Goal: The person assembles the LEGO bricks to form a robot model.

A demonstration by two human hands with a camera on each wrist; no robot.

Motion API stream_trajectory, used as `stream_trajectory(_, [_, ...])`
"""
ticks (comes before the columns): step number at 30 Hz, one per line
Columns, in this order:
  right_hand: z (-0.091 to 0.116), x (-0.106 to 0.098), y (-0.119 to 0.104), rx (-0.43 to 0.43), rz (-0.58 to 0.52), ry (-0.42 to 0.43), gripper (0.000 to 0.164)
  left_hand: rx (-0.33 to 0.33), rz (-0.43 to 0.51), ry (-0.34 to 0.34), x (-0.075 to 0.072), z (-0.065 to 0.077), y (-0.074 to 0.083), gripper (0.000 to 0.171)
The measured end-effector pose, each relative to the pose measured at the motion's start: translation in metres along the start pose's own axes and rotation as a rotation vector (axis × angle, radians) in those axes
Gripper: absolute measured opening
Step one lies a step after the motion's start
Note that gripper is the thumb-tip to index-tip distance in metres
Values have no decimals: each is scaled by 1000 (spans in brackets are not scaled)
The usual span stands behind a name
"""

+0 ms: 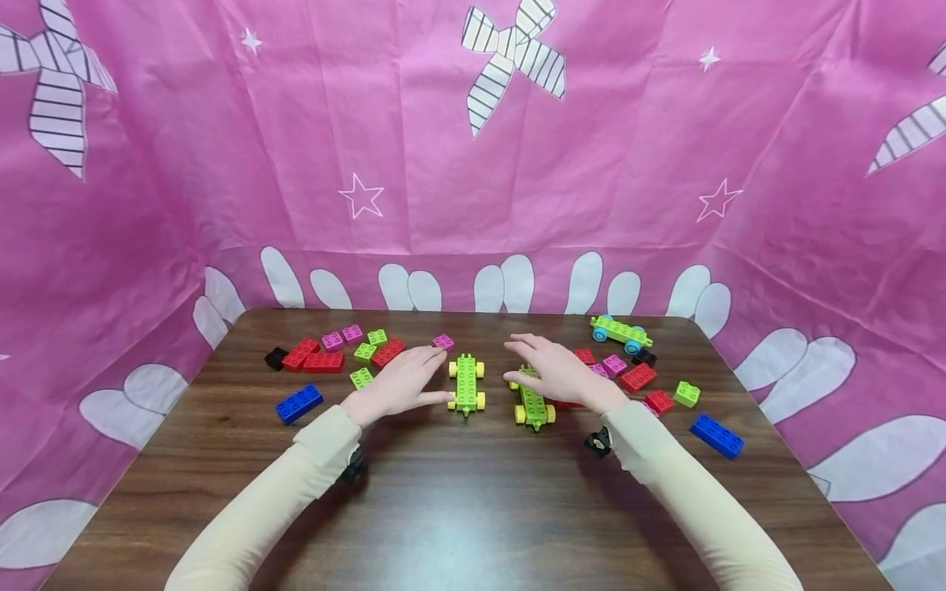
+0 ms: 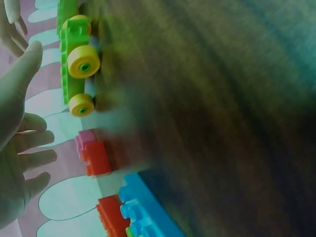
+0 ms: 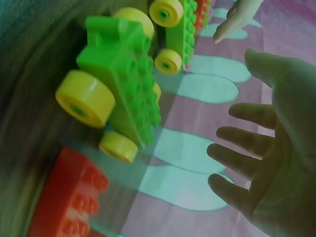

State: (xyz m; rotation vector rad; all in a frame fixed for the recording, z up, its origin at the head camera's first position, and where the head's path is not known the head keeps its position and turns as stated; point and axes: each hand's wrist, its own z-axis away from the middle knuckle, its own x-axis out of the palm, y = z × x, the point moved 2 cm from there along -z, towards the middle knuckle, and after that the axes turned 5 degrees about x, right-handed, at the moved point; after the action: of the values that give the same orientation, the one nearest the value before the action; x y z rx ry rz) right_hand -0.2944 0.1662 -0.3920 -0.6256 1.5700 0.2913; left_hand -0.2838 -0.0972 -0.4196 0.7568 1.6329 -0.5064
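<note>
My left hand (image 1: 402, 382) is held over the table with its fingers straight and holds nothing. Just right of its thumb stands a green toy car base (image 1: 466, 383) with yellow wheels. A second green car base (image 1: 533, 409), also yellow-wheeled, stands under and beside my right hand (image 1: 559, 374), which partly hides it. The right hand's fingers are spread and hold nothing. In the right wrist view, a gap shows between that hand (image 3: 284, 143) and the nearer car base (image 3: 121, 74). In the left wrist view the left hand (image 2: 19, 163) is likewise apart from the yellow-wheeled bases (image 2: 71, 59).
Left on the wooden table (image 1: 443, 509) lie red bricks (image 1: 323, 363), pink and green bricks, a black piece (image 1: 277, 358) and a blue brick (image 1: 299, 404). On the right are similar bricks, a blue brick (image 1: 717, 436) and a green car base (image 1: 621, 332) with blue wheels.
</note>
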Motion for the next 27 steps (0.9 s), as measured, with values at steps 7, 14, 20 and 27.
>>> stream_trajectory(7, [-11, 19, -10, -25, 17, -94, 62, 21, 41, -29, 10, 2, 3, 74])
stream_trajectory(14, [-22, 34, -16, -51, 36, -167, 64, 45, 53, -54, 14, 2, 4, 73])
stream_trajectory(20, [-29, 40, -18, -80, 58, -198, 66, 56, 49, -54, 17, 0, 2, 71])
stream_trajectory(27, [-31, 42, -17, -60, 50, -238, 67, 84, 63, -49, 17, 0, 2, 67])
